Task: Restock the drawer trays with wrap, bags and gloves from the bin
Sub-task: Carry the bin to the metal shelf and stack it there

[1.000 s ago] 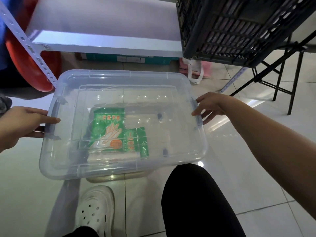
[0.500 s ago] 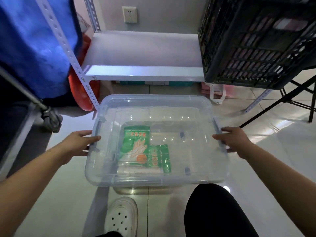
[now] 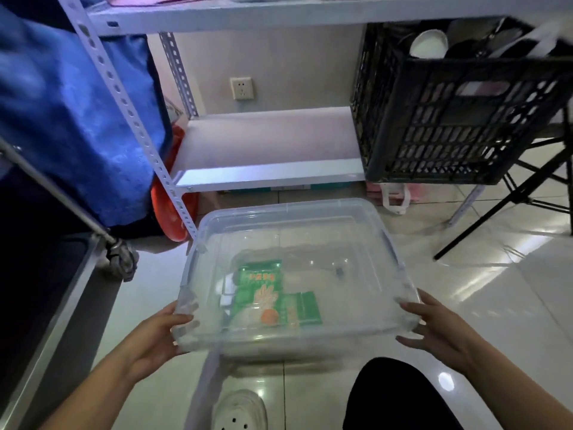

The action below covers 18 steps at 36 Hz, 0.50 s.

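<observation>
Both hands flank the lidded clear bin (image 3: 297, 231) on the floor: left hand (image 3: 155, 333) presses its near-left corner, right hand (image 3: 434, 327) spreads its fingers wide, just off the near-right rim. Glove packet (image 3: 263, 293) waits inside. Looks like fetching stage; next, unclip that lid.

Clear bin (image 3: 288, 218) between both hands
</observation>
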Tool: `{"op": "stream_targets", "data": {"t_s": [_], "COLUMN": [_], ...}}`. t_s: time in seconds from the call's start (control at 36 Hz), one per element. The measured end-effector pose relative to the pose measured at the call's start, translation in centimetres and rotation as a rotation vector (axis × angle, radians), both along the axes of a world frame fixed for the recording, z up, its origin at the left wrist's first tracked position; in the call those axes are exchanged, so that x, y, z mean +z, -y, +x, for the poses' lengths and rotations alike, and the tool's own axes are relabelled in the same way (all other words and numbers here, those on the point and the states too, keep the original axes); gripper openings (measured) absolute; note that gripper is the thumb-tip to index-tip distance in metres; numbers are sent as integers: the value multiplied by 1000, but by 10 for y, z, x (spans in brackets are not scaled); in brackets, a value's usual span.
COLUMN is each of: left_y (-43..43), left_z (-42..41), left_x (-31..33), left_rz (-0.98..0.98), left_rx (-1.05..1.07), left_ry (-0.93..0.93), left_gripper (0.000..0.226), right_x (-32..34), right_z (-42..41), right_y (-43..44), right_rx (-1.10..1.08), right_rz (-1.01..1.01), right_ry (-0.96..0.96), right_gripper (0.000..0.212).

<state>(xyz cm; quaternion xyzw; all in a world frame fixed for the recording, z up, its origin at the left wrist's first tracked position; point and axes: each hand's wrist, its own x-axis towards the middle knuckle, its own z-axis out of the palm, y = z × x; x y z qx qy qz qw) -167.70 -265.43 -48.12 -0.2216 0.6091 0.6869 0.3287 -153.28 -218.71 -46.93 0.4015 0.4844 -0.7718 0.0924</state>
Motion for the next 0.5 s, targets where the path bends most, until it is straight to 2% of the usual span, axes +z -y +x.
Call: {"op": "stream_targets", "data": {"t_s": [0.11, 0.25, 0.5], "left_y": [9, 17, 25], "left_z": [-8, -9, -36], "left_x": [20, 54, 145], "left_rz": [63, 118, 219], "left_rx": [19, 6, -28], "left_ry": [-8, -73, -380], "left_gripper": [46, 44, 52], "right_x": [35, 72, 142], "right_z": [-14, -19, -48], "right_y": [-1, -4, -10], "right_rx": [25, 65, 77], "right_rz": [-30, -23, 31], "right_ry": [-67, -150, -431], "right_gripper": [37, 42, 53]}}
